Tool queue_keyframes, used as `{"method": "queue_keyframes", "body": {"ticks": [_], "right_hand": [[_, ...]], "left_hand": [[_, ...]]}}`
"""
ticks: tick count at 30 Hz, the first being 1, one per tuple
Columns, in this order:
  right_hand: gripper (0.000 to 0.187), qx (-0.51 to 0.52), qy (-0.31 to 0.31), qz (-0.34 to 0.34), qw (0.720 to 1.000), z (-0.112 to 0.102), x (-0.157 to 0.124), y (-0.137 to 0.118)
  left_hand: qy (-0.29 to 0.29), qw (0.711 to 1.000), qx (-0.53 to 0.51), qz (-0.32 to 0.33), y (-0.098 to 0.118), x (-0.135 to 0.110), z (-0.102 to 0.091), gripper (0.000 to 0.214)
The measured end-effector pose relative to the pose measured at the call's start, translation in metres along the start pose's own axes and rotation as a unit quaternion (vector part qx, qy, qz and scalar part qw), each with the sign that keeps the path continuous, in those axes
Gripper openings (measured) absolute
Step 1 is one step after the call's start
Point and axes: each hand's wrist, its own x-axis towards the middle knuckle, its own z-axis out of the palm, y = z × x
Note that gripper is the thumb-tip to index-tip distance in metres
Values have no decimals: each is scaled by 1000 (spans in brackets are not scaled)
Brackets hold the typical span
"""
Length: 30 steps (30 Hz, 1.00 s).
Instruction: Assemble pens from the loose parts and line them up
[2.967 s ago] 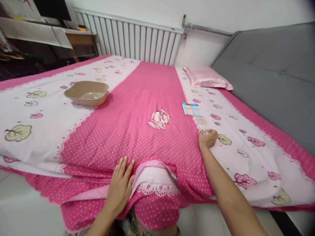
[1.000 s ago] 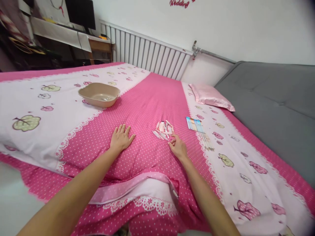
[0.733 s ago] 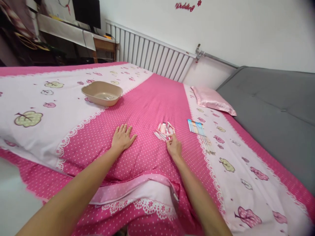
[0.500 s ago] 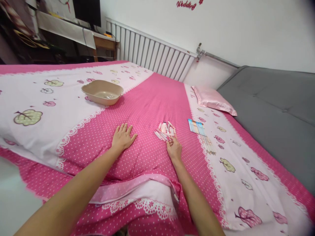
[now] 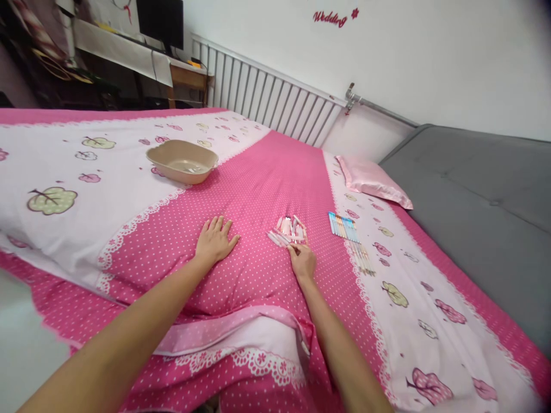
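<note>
A pink satin pillow (image 5: pixel 373 180) lies beside the grey padded headboard (image 5: pixel 482 166). A black monitor (image 5: pixel 160 24) stands on the desk (image 5: pixel 187 76), left of a white radiator (image 5: pixel 269 86).

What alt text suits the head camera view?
A person's right hand is at the near edge of a loose pile of pinkish sticks on a patterned bedspread; the left hand lies palm down nearby. Two neat rows of sticks lie to the right, a beige basin farther back left.
</note>
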Motion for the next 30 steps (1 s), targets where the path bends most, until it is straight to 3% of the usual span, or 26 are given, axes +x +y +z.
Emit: {"method": "queue_keyframes", "body": {"ticks": [17, 30], "right_hand": [[35, 15, 47, 13, 999, -1, -4, -5], [34, -5, 32, -14, 999, -1, -7, -5]], "left_hand": [[0, 1000, -2, 0, 1, 0, -2, 70], [2, 1000, -3, -2, 1, -1, -2, 70]]}}
